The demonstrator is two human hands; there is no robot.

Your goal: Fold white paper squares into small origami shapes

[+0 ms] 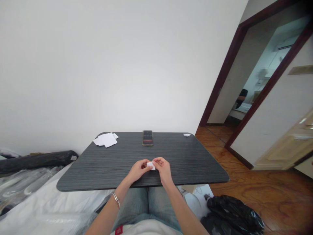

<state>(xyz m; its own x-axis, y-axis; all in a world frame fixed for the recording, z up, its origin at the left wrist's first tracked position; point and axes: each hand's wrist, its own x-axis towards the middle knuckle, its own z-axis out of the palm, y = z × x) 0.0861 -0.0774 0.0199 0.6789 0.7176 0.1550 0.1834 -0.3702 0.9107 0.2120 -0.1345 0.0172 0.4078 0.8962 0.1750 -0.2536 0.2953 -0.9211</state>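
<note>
A small white piece of paper (pixel 151 165) is held between both hands, just above the near part of the dark table (pixel 117 169). My left hand (pixel 139 170) pinches its left side with thumb and fingers. On the opposite side, my right hand (pixel 163 168) grips the paper's upper right edge between thumb and fingertips. Whether the paper is folded is too small to tell. Beyond the hands, a phone (pixel 147 138) lies at the table's far edge. White paper sheets (pixel 106 139) are spread in a loose pile at the far left corner.
A small white paper piece (pixel 187 134) lies at the far right corner. The white wall (pixel 146 65) rises behind the table. Black plastic bags (pixel 232 212) sit on the wooden floor at right. Plastic-wrapped items (pixel 29 182) and a long black roll (pixel 39 161) lie at left.
</note>
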